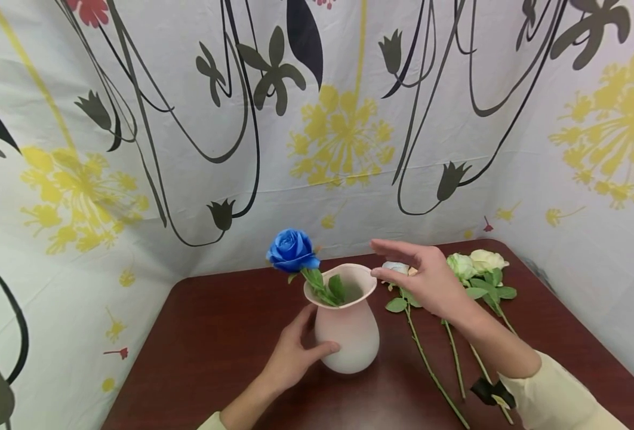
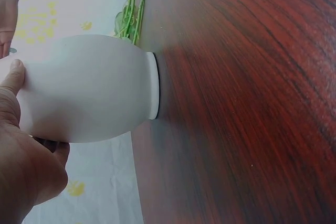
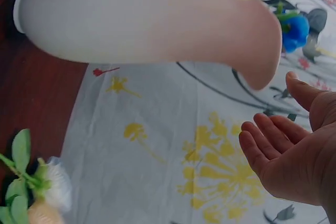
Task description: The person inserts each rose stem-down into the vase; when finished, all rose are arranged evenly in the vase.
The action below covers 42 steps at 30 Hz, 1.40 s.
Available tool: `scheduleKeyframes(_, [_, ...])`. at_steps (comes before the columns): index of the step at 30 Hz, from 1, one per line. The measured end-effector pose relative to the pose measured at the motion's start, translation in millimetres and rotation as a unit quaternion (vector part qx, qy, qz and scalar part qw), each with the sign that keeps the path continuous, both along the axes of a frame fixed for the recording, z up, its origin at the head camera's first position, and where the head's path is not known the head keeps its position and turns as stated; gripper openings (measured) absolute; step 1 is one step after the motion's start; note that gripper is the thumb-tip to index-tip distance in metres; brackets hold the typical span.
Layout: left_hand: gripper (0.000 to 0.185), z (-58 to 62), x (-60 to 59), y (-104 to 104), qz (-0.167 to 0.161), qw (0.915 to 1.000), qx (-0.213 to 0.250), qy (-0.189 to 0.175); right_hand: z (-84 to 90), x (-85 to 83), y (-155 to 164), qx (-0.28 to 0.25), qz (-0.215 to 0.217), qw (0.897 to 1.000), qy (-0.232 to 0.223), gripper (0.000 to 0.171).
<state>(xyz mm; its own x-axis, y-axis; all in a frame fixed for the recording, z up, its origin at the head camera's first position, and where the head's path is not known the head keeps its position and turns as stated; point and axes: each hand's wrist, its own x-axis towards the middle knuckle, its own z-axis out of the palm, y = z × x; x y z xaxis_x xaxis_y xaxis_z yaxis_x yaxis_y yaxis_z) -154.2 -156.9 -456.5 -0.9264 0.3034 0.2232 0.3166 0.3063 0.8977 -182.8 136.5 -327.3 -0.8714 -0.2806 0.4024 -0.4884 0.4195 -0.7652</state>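
Observation:
A pale vase [image 1: 349, 340] with a wavy pinkish rim stands upright on the table. One blue rose [image 1: 292, 251] leans out over its left side, its green leaves inside the mouth. My left hand [image 1: 291, 352] holds the vase body from the left, thumb across the front and fingers behind; the left wrist view shows the same grip on the vase [image 2: 94, 87]. Beside the rim on the right is my right hand [image 1: 430, 280], fingers extended and nothing in it. In the right wrist view that hand [image 3: 294, 156] is apart from the rim, palm showing.
Several cut roses lie on the dark red table [image 1: 215, 334] right of the vase, with a white-green rose [image 1: 461, 266] and a cream rose [image 1: 489, 261] at the back. A black object [image 1: 491, 393] lies by the right sleeve. Patterned cloth [image 1: 306, 149] hangs behind the table.

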Motion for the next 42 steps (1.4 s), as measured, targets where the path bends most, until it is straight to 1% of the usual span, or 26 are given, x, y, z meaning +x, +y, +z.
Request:
scheduleKeyframes(4, [0.075,-1.1,-0.3,-0.2,0.003,1.0,0.003,0.002,-8.8,-6.5,10.0,-0.034,-0.004,0.999,-0.04,0.055])
scheduleKeyframes(7, [0.074,-2.2,-0.9,-0.4,0.004,1.0,0.005,0.004,-18.6,-13.6,17.7,-0.048,-0.01,0.997,-0.06,0.06])
scheduleKeyframes(10, [0.073,-2.3,-0.9,-0.4,0.004,1.0,0.007,0.004,-29.8,-21.3,26.2,-0.052,-0.016,0.995,-0.084,0.068])
scheduleKeyframes(13, [0.074,-2.1,-0.8,-0.1,0.004,1.0,0.008,0.001,-41.5,-27.9,34.1,-0.047,-0.026,0.992,-0.111,0.075])
scheduleKeyframes(17, [0.074,-2.4,-1.1,0.0,0.003,1.0,0.008,-0.001,-59.3,-33.9,41.9,-0.031,-0.043,0.99,-0.134,0.078])
scheduleKeyframes(24, [0.074,-3.1,-1.9,-0.1,0.005,0.9999,0.006,0.006,-96.0,-43.2,49.4,-0.02,-0.064,0.983,-0.171,0.081])
scheduleKeyframes(28, [0.074,-3.5,-2.1,-0.3,0.005,0.9999,0.002,0.01,-113.5,-46.4,52.8,-0.002,-0.07,0.981,-0.181,0.076])
scheduleKeyframes(32, [0.075,-3.3,-1.7,-0.4,0.003,0.9999,-0.001,0.01,-126.8,-46.5,54.6,0.017,-0.071,0.981,-0.179,0.071])
scheduleKeyframes(37, [0.077,-2.2,-1.4,-0.3,0.004,0.9999,-0.005,0.008,-138.2,-44.5,54.3,0.043,-0.08,0.981,-0.169,0.065])
scheduleKeyframes(42, [0.078,-1.0,-0.9,0.0,0.005,1.0,-0.005,0.002,-146.9,-46.2,53.3,0.068,-0.098,0.98,-0.162,0.056])
